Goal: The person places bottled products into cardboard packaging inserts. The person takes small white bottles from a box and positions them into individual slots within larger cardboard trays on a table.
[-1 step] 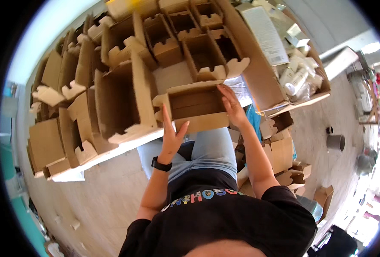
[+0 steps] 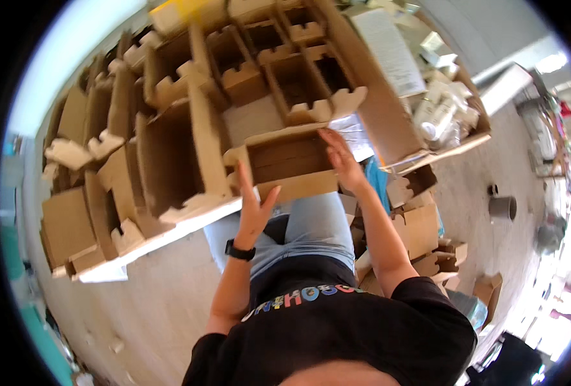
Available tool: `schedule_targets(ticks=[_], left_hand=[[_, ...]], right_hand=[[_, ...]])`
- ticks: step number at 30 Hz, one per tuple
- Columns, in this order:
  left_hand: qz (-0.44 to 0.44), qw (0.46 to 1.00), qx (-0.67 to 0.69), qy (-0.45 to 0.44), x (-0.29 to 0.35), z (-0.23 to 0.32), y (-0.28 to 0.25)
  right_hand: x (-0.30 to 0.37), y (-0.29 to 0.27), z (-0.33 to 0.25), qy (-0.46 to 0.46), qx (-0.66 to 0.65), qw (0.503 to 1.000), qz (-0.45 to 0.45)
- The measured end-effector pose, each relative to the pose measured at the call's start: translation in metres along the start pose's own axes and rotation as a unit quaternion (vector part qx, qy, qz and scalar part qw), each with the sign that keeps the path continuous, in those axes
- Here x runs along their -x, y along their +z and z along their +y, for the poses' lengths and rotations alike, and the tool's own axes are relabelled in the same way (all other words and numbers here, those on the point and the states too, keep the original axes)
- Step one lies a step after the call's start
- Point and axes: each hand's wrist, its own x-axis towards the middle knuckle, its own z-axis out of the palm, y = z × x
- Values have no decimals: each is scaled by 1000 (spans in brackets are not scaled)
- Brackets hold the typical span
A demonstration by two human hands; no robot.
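Between both hands' fingers (image 2: 244, 183) (image 2: 334, 147), a box (image 2: 292, 162)

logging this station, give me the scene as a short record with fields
in hand: open cardboard box, between both hands
left hand: fingers extended along the box's left end, thumb apart
right hand: fingers extended at the box's far right corner
left wrist: black watch
table: other cardboard boxes, many with tops open
right of table: large carton holding a white bottle among pale packaging
floor: grey cylindrical container, off right
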Motion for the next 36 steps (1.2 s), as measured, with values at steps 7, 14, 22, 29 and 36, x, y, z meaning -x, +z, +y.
schedule_targets(ticks=[7,14,22,29,36], left_hand=[[-13,994,24,-105,4,15,-9],[-12,997,-19,-78,3,11,-7],[-13,998,-56,-37,3,-3,-8],[-29,996,-55,-62,-1,10,-11],[-19,996,-39,-74,-3,17,-11]], right_hand=[[-10,-42,-74,-31,238,971,-4],[-44,-172,-116,152,393,863,278],[-69,-194,-66,410,484,762,131],[-59,-205,-54,396,393,800,221],[-48,-206,-68,135,-149,845,497]])
